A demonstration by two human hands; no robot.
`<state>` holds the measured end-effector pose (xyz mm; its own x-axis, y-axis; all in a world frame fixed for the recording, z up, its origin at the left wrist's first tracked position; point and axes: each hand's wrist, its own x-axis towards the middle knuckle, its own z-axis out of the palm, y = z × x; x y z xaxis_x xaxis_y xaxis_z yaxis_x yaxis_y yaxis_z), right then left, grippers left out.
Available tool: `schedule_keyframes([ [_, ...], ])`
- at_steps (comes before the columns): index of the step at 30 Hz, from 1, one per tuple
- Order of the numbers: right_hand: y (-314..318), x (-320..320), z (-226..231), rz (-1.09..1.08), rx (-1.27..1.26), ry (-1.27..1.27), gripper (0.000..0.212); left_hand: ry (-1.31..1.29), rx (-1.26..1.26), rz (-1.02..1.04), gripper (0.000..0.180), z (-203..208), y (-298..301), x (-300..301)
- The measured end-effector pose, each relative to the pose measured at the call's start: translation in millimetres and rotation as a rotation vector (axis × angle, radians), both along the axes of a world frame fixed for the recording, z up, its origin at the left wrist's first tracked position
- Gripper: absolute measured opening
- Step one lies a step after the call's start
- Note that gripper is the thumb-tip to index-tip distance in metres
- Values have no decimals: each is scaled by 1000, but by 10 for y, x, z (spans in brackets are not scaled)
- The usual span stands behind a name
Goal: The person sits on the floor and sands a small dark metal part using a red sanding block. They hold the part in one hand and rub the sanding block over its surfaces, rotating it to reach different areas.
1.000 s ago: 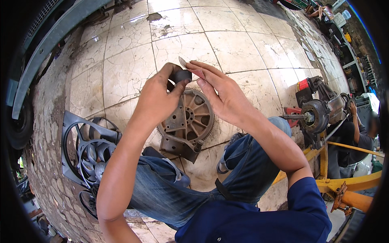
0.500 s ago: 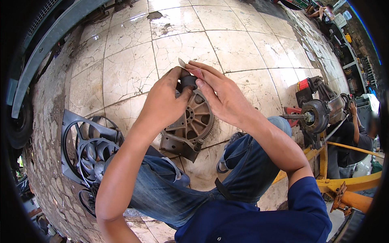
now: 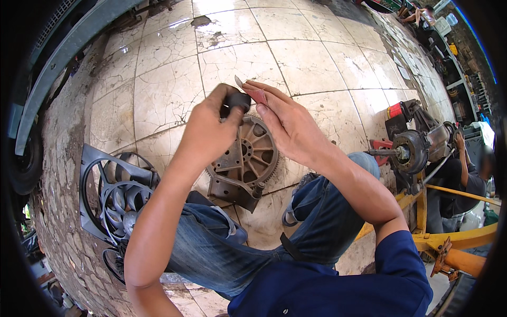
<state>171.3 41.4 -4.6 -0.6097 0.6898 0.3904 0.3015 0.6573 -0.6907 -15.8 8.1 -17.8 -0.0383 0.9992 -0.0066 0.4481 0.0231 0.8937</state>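
Both my hands are raised over the floor in front of my knees. My left hand (image 3: 207, 127) is closed around a short, dark, cylindrical metal part (image 3: 241, 101), held between thumb and fingers. Close on its right, my right hand (image 3: 293, 127) pinches a small folded piece of reddish sandpaper (image 3: 256, 95), its pale edge sticking up past the fingertips. A narrow gap shows between the sandpaper and the cylindrical part. Under the hands lies a brown toothed flywheel (image 3: 262, 151), partly hidden by my left hand, with a metal bracket (image 3: 232, 194) at its near side.
A fan shroud (image 3: 94, 211) lies by my left leg. To the right, a hub and axle assembly (image 3: 405, 153) rests by a yellow metal frame (image 3: 454, 238), where another person (image 3: 465, 185) sits. Cracked pale tiles (image 3: 232, 68) cover the floor ahead.
My left hand has drawn slightly left, tilting the cylindrical part and moving it away from the sandpaper. My right hand has stayed nearly still.
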Motion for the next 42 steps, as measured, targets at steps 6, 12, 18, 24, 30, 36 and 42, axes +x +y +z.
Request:
schedule_keyframes([
  [6, 1, -13, -1, -6, -1, 34, 35, -10, 26, 6, 17, 56, 22, 4],
  [12, 13, -7, -18, 15, 11, 8, 36, -20, 9, -23, 18, 54, -42, 71],
  [18, -10, -16, 18, 2, -39, 32, 35, -17, 24, 17, 21, 2, 43, -64],
  [24, -3, -13, -3, 16, 44, 23, 35, 167, -88, -70, 25, 172, -69, 111],
  [30, -38, -15, 55, 37, -68, 72, 35, 102, -40, -22, 27, 52, -18, -55],
  [36, -58, -21, 89, 30, -82, 69, 35, 294, 0, -15, 27, 96, -53, 35],
  [42, -67, -10, 109, 27, -64, 34, 34, 278, -47, -52, 30, 120, -100, 78],
])
